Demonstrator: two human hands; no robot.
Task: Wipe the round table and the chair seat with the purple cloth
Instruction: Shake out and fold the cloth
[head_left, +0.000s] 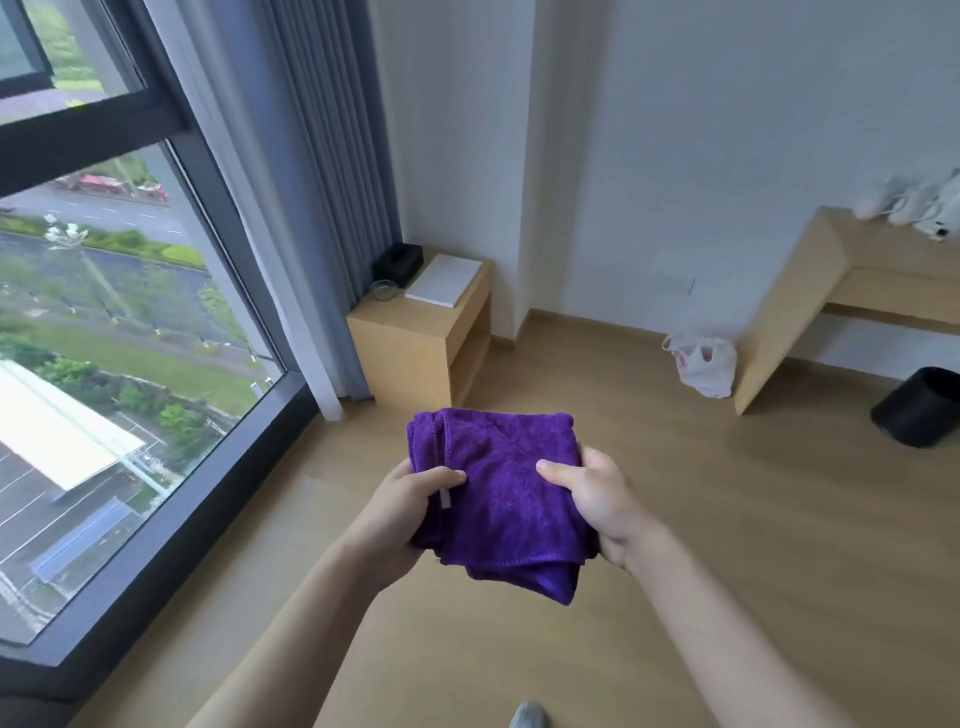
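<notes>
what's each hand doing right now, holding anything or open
Left hand: holding the left side of the folded purple cloth, thumb on top.
Right hand: holding the cloth's right side, thumb on top.

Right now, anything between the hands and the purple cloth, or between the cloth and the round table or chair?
Nothing between them: the left hand and the right hand both grip the folded purple microfibre cloth above the wooden floor. No round table or chair is in view, so that path cannot be judged.

Purple cloth (498, 488) plush, matt terry; floor (753, 519) smooth pale wood; bin (919, 408) matt black
</notes>
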